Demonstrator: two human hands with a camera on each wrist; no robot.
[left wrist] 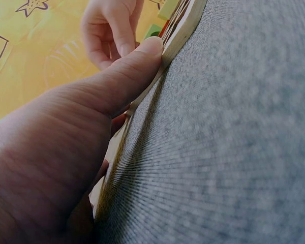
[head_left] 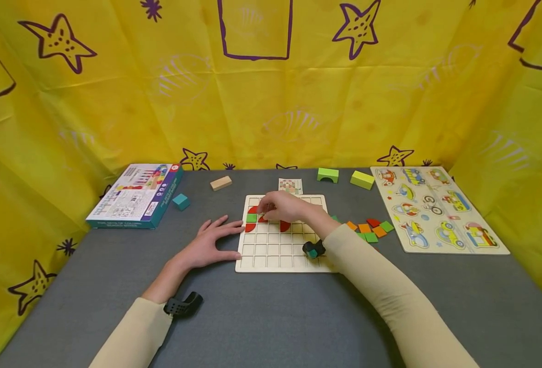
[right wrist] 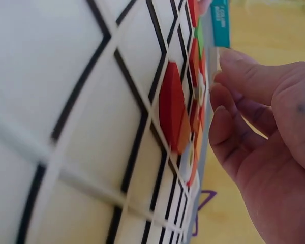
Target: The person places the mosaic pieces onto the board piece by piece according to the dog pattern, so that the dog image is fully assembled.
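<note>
My left hand (head_left: 203, 247) steadies the left side of a wooden grid board (head_left: 252, 263), fingers spread. In the left wrist view its thumb (left wrist: 127, 71) presses on the board's edge. My right hand (head_left: 286, 205) is over the board's upper part, fingers bent down near the tiles. Its thumb and fingertips (right wrist: 221, 94) come close together in the right wrist view; I cannot tell whether a tile is between them. Red quarter-round tiles (head_left: 285, 226) and a green square tile (head_left: 251, 218) lie in the grid. An orange tile (right wrist: 184, 131) shows behind a red one.
Loose orange, green and red tiles (head_left: 371, 236) lie right of the board. A pattern card (head_left: 290, 185) is behind it. Around stand a green arch block (head_left: 328, 175), yellow block (head_left: 362, 179), wooden block (head_left: 221, 183), teal cube (head_left: 181, 201), box (head_left: 135, 197) and vehicle puzzle board (head_left: 436, 209).
</note>
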